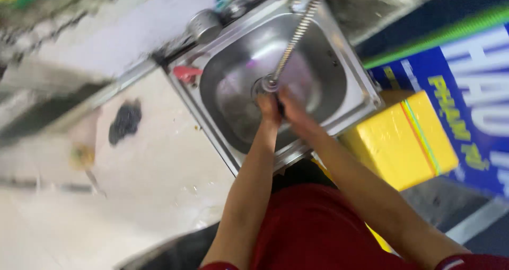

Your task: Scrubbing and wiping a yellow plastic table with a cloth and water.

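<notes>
Both hands meet over the bowl of a stainless-steel sink [347,87], arms reaching in from the lower edge of the view. The left hand [269,108] and the right hand [293,112] are pressed close together, touching or nearly so, with something small and dark [280,109] between them. The picture is motion-blurred here, so what that dark thing is cannot be told, nor whether either grip is closed on it; the fingers look curled, but that is as far as the view goes.

Just above the hands hangs the round head [269,83] of a flexible metal hose [298,34], which runs down slantwise from the tap fitting at the sink's far rim. The head sits right at the fingertips, apparently touching the left hand.

On the sink's left rim lies a small red thing [187,73], and beyond the rim stands a round metal cup [204,25]. The pale counter [159,158] to the left carries a dark scouring pad or rag [125,121]. To the right of the sink, just beside its corner, sits a yellow box [405,137] with coloured stripes.
</notes>
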